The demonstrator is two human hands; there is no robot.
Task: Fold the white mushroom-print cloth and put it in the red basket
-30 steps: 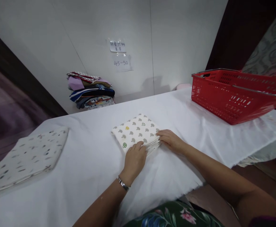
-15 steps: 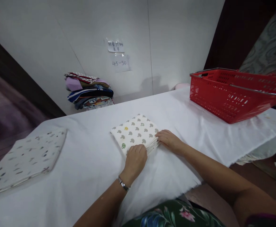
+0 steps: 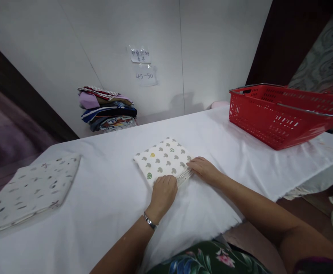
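A white cloth with a mushroom print (image 3: 164, 158) lies folded into a neat rectangle in the middle of the table, its layered edges facing me. At its near edge, my left hand (image 3: 164, 192) has its fingers curled over the fold, with the thumb hidden. My right hand (image 3: 204, 170) grips the right corner, fingers on top of the layers and thumb out of sight. Further left lies another folded white cloth with small dark and reddish motifs (image 3: 32, 194), touched by neither hand.
A red plastic basket (image 3: 269, 123) with metal handles stands at the table's right end. Beyond the far edge rises a stack of folded fabrics (image 3: 107, 110) against the wall. White cloth covers the table (image 3: 103, 213). Two paper notes (image 3: 144, 75) are taped to the wall.
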